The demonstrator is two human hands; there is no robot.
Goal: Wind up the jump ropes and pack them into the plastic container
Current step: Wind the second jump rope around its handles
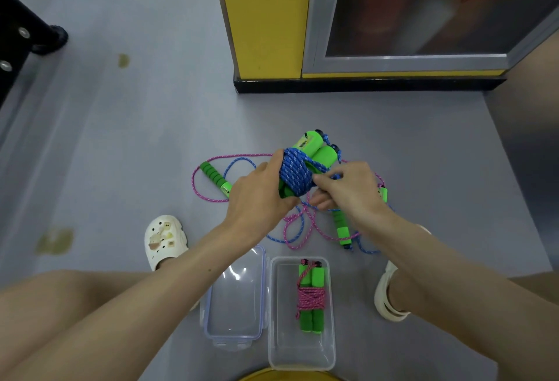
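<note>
My left hand (260,196) grips a blue jump rope bundle (298,170), its cord wound round two green handles held above the floor. My right hand (348,188) pinches the blue cord's loose end beside the bundle. A pink rope (211,196) and another blue rope (290,232) lie tangled on the floor beneath, with green handles to the left (213,176) and to the right (341,227). The clear plastic container (328,335) stands open near my knees. Inside it lies a pink rope bundle (311,299) wound round green handles.
The container's clear lid (234,302) lies open to its left. My white shoes (165,240) (388,299) flank the ropes on the grey floor. A yellow and metal cabinet (266,23) stands behind. A dark object (27,32) sits at far left.
</note>
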